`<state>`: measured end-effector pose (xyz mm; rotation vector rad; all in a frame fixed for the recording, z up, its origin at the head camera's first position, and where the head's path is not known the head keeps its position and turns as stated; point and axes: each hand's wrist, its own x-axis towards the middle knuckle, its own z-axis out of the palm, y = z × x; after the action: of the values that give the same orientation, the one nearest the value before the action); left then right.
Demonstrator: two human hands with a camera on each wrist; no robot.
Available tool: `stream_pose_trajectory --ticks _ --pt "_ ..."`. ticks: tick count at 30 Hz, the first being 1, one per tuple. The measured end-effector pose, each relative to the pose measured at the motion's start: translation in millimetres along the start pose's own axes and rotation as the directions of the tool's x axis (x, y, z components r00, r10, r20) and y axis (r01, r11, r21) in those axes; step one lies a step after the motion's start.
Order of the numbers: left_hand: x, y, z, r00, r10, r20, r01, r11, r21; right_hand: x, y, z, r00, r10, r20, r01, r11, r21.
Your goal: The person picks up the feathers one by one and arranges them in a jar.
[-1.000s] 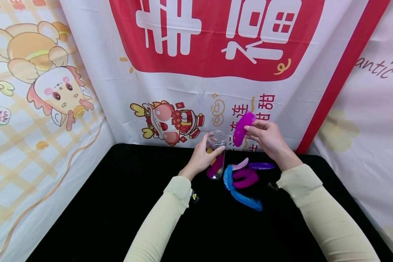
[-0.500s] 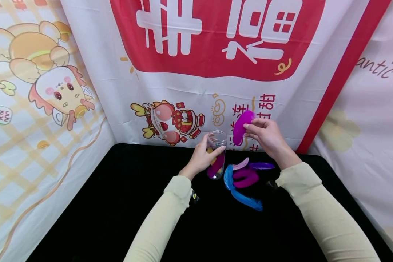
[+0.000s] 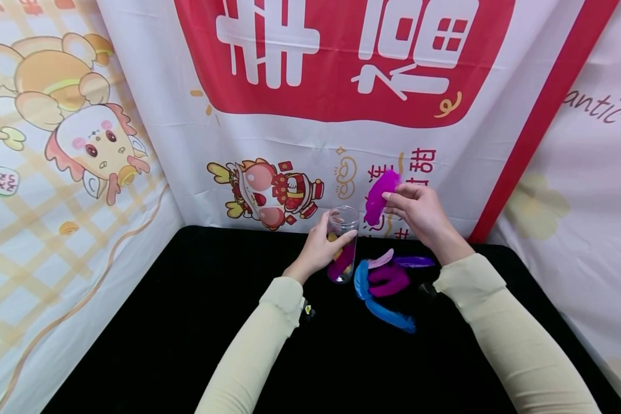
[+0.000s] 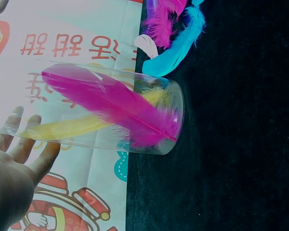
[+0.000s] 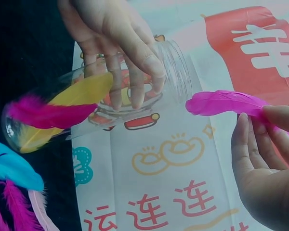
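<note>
My left hand (image 3: 319, 248) grips a clear jar (image 3: 344, 218) around its upper part, holding it upright at the table's far side. Inside lie a magenta feather (image 4: 111, 103) and a yellow feather (image 4: 70, 127), both seen through the wall in the left wrist view. The jar's mouth is uncovered. Between thumb and fingers, my right hand (image 3: 419, 210) pinches another magenta feather (image 3: 380, 198). It is up to the right of the jar's mouth, its free tip pointing at the opening but apart from it in the right wrist view (image 5: 202, 103).
Right of the jar's base, loose feathers lie on the black table (image 3: 212, 333): blue feathers (image 3: 388, 316), magenta feathers (image 3: 390, 280), a pale pink feather (image 3: 380, 259) and a purple feather (image 3: 413, 262). A printed cloth (image 3: 269, 138) hangs right behind the table's far edge.
My right hand has shifted slightly left and up with the magenta feather, bringing it a little closer to the jar's mouth. The left hand and the jar have stayed put.
</note>
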<state>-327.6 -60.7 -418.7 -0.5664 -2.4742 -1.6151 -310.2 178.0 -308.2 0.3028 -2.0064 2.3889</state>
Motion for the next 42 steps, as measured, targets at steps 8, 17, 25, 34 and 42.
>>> stream_pose_trajectory --ticks 8,17,25,34,42 --pt "-0.8 0.2 -0.3 1.000 0.010 0.014 -0.009 1.000 -0.027 1 -1 5 1.000 -0.007 0.006 0.006 0.999 0.046" --pt "-1.1 1.1 0.2 1.000 0.018 0.010 -0.018 1.000 -0.018 2 0 9 0.999 -0.034 0.002 0.034 0.996 0.078" --pt "-0.2 0.9 0.6 1.000 0.024 0.001 -0.024 1.000 -0.005 2 3 14 0.998 -0.067 -0.008 0.067 0.992 0.102" --pt "-0.3 0.7 0.6 1.000 0.023 -0.008 -0.023 1.000 -0.001 3 3 23 0.994 -0.110 -0.010 0.110 0.985 0.136" --pt "-0.1 -0.6 0.5 0.999 0.032 -0.005 -0.032 0.999 0.010 4 5 31 0.989 -0.146 -0.024 0.148 0.975 0.166"
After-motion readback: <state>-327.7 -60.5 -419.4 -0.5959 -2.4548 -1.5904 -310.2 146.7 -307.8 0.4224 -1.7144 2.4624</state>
